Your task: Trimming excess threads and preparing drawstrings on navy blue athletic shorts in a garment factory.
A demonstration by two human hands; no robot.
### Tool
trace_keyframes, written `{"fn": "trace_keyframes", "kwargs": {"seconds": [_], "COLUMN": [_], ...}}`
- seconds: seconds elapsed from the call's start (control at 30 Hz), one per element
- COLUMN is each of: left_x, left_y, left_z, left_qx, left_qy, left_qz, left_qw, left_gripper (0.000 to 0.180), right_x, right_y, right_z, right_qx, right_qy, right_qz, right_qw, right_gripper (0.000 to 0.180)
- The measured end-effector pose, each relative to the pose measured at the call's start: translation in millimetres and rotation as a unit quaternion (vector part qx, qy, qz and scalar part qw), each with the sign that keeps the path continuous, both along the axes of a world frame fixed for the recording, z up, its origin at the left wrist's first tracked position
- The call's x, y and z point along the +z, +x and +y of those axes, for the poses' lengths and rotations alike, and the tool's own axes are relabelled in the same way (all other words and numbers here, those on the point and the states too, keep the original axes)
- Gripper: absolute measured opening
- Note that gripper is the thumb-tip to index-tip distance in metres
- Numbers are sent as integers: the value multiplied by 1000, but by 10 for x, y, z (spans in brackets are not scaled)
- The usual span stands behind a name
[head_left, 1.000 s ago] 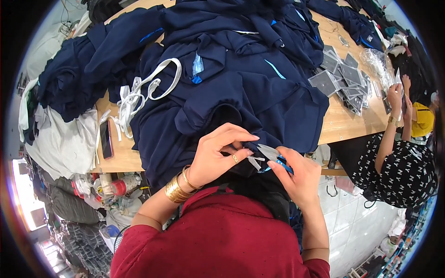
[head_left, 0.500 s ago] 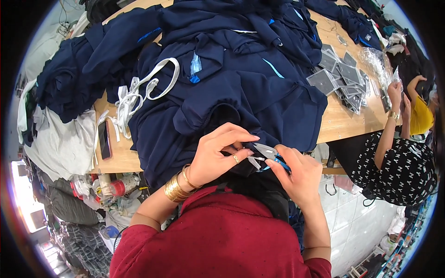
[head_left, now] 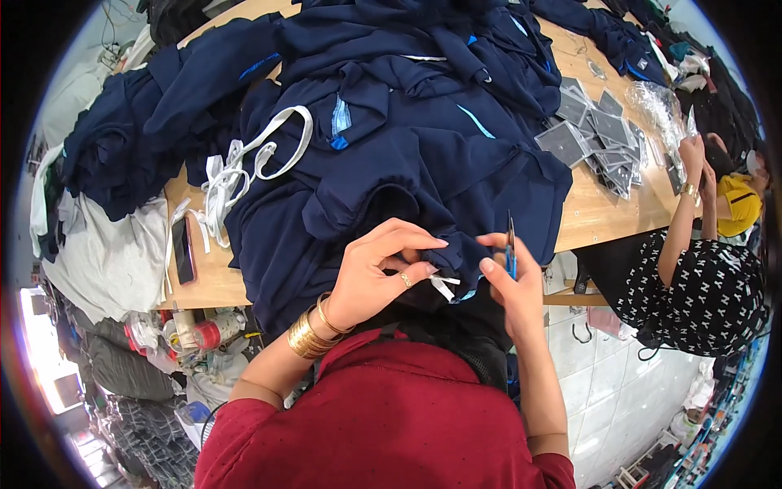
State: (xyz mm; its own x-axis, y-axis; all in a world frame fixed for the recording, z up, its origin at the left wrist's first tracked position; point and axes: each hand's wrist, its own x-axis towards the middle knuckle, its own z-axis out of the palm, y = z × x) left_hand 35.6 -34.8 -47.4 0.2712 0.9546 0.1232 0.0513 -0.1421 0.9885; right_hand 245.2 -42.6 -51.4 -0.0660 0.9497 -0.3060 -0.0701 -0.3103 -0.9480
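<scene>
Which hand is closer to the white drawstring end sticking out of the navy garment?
Left. The left hand is touching the white drawstring end; the right hand, holding blue thread snips, sits just right of it.

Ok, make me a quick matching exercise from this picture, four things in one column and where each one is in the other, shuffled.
Things:
1. thread snips
2. white drawstring cord
3. black phone
4. grey packets

Places:
A. table's left edge
B. right hand
C. table's right side
D. atop navy garments, left

Pairs: 1-B, 2-D, 3-A, 4-C
</scene>
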Motion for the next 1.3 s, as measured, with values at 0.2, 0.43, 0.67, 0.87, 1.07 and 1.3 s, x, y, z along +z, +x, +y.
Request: {"fn": "trace_keyframes", "kwargs": {"seconds": [0.2,0.43,0.67,0.87,1.07,1.3], "left_x": [-24,5,-40,-54,-35,-58], "left_y": [-16,-34,-41,-37,41,21], "left_z": [-25,-17,47,223,225,255], "left_qx": [-2,-6,132,159,129,109], "left_qy": [-31,-73,-51,-34,-51,-71], "left_qz": [-39,-95,-87,-91,-136,-134], "left_qw": [999,993,986,982,981,982], "left_gripper": [29,29,17,17,16,19], "right_x": [-15,55,-139,-113,-80,-116], "right_y": [-236,-286,-377,-507,-552,-500], "right_z": [12,49,-68,-107,11,79], "right_qx": [50,40,-90,-75,-68,-56], "right_qy": [12,-12,255,236,235,207], "right_qz": [78,81,-144,-126,-112,-113], "right_qw": [996,996,952,961,963,970], "right_gripper": [27,17,10,23,23,9]}}
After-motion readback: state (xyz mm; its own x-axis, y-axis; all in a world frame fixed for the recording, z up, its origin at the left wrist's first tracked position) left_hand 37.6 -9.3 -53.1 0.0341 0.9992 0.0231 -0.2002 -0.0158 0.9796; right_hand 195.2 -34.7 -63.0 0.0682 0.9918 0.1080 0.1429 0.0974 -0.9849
